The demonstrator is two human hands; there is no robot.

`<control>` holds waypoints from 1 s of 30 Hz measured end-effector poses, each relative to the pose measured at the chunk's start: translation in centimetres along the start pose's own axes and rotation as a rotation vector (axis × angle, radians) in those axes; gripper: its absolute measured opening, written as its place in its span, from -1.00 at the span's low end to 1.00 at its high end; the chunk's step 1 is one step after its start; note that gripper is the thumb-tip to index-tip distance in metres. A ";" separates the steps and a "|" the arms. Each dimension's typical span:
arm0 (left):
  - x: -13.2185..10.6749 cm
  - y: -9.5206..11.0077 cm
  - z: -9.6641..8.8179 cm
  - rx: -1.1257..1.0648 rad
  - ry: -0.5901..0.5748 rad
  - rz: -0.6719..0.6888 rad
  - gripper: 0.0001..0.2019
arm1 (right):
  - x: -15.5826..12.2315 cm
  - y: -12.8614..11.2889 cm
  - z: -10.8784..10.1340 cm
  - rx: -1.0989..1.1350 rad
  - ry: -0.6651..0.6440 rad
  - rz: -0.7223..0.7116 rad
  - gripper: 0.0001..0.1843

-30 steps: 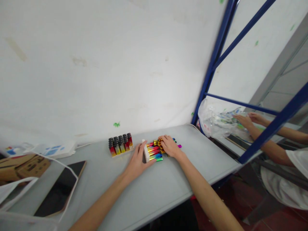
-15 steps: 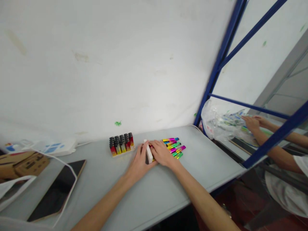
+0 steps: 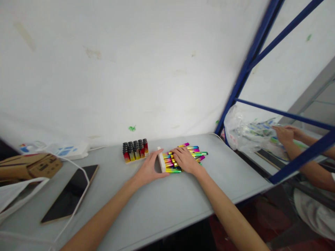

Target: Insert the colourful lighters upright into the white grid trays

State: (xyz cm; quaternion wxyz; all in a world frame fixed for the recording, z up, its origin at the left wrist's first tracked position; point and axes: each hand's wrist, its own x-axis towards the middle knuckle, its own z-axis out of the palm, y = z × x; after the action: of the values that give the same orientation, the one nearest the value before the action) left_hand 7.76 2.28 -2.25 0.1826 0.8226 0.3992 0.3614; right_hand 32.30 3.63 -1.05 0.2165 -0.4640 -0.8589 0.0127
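My left hand [image 3: 148,169] is closed around a narrow white tray [image 3: 161,161] tipped on its edge, thumb at the near end and fingers at the far end. On its right side, shiny rainbow-coloured slim sticks [image 3: 168,164], perhaps lighters, lie with their ends against the tray; whether they sit in its slots I cannot tell. My right hand [image 3: 185,160] rests over these sticks, palm down with the fingers laid across them, and hides part of the pile. More metallic sticks [image 3: 195,150] spread out beyond it. Left of the hands, a rack of black-topped red and yellow lighters [image 3: 135,150] stands upright.
A black tablet-like slab [image 3: 70,193] lies at left with a white cable [image 3: 84,188] across it. Beside it are a cardboard box [image 3: 31,166] and a white power strip [image 3: 74,150]. A blue metal frame [image 3: 237,87] rises at right, with plastic bags [image 3: 242,130] and another person's hands [image 3: 284,134] beyond.
My right hand has moved right, away from the tray, uncovering the coloured sticks beside it. The left hand still holds the tray. The whole view has shifted slightly.
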 end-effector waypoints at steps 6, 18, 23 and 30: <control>0.2 0.8 1.0 0.030 0.062 -0.037 -0.07 | 0.5 -1.6 -0.1 0.059 0.092 0.054 -0.60; -0.3 0.5 0.1 0.060 -0.028 -0.057 0.05 | 0.7 -2.2 1.2 -0.053 0.015 -0.050 -0.68; -1.5 -0.4 -1.5 0.059 -0.051 -0.031 0.11 | 0.2 -0.9 0.4 0.009 0.002 -0.015 -0.69; -1.5 -0.7 -2.6 0.039 -0.102 0.072 0.02 | 0.4 -4.1 0.5 -0.011 0.074 -0.059 -0.63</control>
State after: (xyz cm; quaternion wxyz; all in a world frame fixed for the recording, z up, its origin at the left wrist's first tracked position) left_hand 4.85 1.60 -1.63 0.1736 0.8572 0.3665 0.3174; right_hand 28.67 1.66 -0.47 0.2461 -0.4396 -0.8637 -0.0156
